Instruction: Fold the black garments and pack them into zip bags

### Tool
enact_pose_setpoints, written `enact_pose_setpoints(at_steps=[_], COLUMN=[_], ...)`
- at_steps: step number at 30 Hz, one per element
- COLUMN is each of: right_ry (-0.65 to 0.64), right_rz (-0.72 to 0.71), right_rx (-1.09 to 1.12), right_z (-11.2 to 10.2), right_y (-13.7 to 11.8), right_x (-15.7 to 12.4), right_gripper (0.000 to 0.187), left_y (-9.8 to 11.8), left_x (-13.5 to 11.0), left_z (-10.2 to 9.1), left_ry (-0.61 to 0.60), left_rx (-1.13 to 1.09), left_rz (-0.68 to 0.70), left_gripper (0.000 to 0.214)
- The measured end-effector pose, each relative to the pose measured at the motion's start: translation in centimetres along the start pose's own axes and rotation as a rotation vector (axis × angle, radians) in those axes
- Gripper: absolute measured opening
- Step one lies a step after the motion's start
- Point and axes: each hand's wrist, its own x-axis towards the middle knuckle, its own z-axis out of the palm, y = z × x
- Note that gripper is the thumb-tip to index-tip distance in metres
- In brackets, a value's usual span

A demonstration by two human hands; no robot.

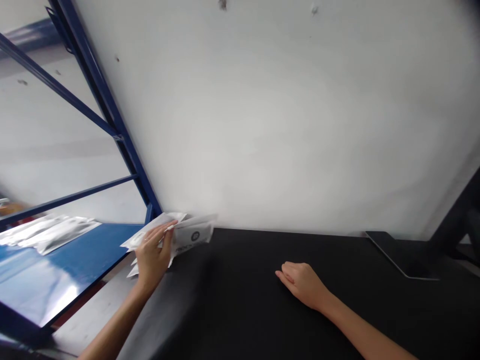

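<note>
My left hand [154, 252] is closed on the edge of a white plastic packet [193, 235] with dark print and a round dark mark. Its far end is slightly blurred and juts out to the right. More white packets [137, 241] lie beneath and beside that hand, at the left end of the black tabletop [240, 310]. My right hand [302, 284] rests over the black tabletop at the centre right. Its fingers are curled in, and nothing shows in them.
A blue metal rack [125, 135] stands on the left, with several white packets [56, 232] on its blue shelf [90, 255]. A thin dark flat tablet-like object [403, 255] lies at the right. Behind the table rises a white wall [281, 125].
</note>
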Motion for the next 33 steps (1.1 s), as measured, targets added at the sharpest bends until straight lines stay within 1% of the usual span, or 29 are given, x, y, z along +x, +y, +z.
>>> enact_pose_setpoints(at_steps=[2, 5, 8, 10, 12, 15, 18, 20, 23, 27, 30, 33], right_ry=[0.090, 0.233, 0.318, 0.327, 0.297, 0.226, 0.194, 0.199, 0.206, 0.188, 0.178, 0.158], right_rz=[0.012, 0.044, 0.039, 0.000, -0.068, -0.148, -0.193, -0.225, -0.249, -0.260, -0.267, -0.248], right_rx=[0.027, 0.062, 0.094, 0.112, 0.138, 0.197, 0.218, 0.203, 0.196, 0.214, 0.199, 0.164], right_z=[-0.8, -2.7, -5.4, -7.0, -8.4, -9.4, -9.5, -9.3, -8.9, -8.6, -8.5, -8.9], right_y=[-0.7, -2.6, -5.3, -7.3, -9.2, -11.1, -12.0, -12.2, -12.2, -12.3, -12.4, -11.8], right_x=[0.4, 1.1, 1.9, 2.5, 2.8, 3.0, 2.7, 2.4, 1.9, 1.5, 1.3, 1.1], right_gripper=[0.047, 0.044, 0.030, 0.019, 0.012, 0.016, 0.013, 0.016, 0.021, 0.024, 0.027, 0.029], left_y=[2.1, 5.9, 9.7, 11.9, 13.7, 15.4, 16.2, 16.4, 16.3, 15.8, 15.2, 14.3], left_x=[-1.0, -3.5, -6.3, -7.9, -9.2, -10.7, -11.7, -12.3, -12.8, -13.4, -13.7, -13.5], left_z=[0.2, 0.4, 0.7, 0.8, 0.8, 0.9, 1.0, 1.1, 1.0, 0.9, 0.8, 0.3], left_ry=[-0.042, -0.164, -0.288, -0.322, -0.321, -0.321, -0.318, -0.310, -0.302, -0.325, -0.375, -0.460], left_rx=[-0.091, -0.237, -0.499, -0.635, -0.701, -0.792, -0.852, -0.862, -0.855, -0.830, -0.844, -0.877], left_rz=[-0.046, -0.105, -0.212, -0.231, -0.168, 0.014, 0.176, 0.228, 0.249, 0.271, 0.300, 0.266], left_gripper=[0.048, 0.057, 0.058, 0.052, 0.043, 0.027, 0.022, 0.022, 0.025, 0.029, 0.027, 0.025])
